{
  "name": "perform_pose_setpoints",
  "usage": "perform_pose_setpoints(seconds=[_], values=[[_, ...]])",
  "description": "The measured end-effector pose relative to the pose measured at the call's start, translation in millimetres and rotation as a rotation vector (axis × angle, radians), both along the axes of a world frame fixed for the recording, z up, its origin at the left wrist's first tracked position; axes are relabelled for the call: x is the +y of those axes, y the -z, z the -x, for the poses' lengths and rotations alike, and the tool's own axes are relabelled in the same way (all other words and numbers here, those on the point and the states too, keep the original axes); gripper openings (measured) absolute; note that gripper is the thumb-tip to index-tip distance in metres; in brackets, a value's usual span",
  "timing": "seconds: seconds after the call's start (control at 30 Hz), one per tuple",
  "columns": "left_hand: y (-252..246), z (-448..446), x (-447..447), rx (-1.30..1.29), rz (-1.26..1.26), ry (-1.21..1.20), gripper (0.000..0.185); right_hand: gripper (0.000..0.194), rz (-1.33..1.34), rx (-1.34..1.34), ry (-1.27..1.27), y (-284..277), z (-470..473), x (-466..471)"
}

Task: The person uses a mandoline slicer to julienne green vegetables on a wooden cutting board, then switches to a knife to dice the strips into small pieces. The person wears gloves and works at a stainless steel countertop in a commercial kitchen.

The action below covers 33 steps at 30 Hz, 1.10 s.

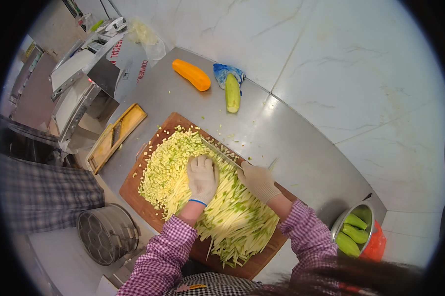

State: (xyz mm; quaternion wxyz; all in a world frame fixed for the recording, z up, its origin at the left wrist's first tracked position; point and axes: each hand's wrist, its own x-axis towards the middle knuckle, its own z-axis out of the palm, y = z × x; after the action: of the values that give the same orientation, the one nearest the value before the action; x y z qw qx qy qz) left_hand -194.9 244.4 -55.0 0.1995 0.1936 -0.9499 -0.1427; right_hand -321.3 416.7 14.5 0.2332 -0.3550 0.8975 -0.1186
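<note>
In a knit work glove, my right hand (258, 180) grips a kitchen knife (222, 153). Its long blade lies at an angle across the far part of the chopped heap, edge not visible. My left hand (203, 178), also gloved, presses on the squash strips (241, 218) with its fingers curled, just beside the blade. Pale green and yellow strips spread from both hands towards my body. Beyond and left of the left hand lie small squash dice (157, 172). All of it rests on a wooden cutting board (143, 205), with dice scattered at its far edge.
On the steel counter lie a peeled orange vegetable (191, 75), a pale green squash (232, 94) by a blue-white plastic wrapper (222, 72), and a wooden mandoline slicer (117, 137). A metal bowl of green squashes (351, 236) stands right. At left, a person's plaid garment (48, 185) shows.
</note>
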Motion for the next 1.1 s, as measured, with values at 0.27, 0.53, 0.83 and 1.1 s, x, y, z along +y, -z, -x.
perform_pose_setpoints(seconds=[0.27, 0.53, 0.83, 1.1], values=[[-6, 0, 3, 0.054, -0.076, -0.010, 0.021, 0.034, 0.039, 0.013, -0.021, 7, -9, -5], [-17, -9, -5, 0.133, -0.184, 0.042, 0.021, 0.033, 0.008, 0.009, 0.053, 1, -16, -6], [-11, -29, 4, 0.106, -0.001, -0.037, 0.022, 0.036, 0.041, 0.084, -0.014, -5, -24, -11], [-13, -30, 3, 0.123, -0.010, -0.048, 0.021, 0.036, 0.090, 0.032, -0.066, -7, -27, -17]])
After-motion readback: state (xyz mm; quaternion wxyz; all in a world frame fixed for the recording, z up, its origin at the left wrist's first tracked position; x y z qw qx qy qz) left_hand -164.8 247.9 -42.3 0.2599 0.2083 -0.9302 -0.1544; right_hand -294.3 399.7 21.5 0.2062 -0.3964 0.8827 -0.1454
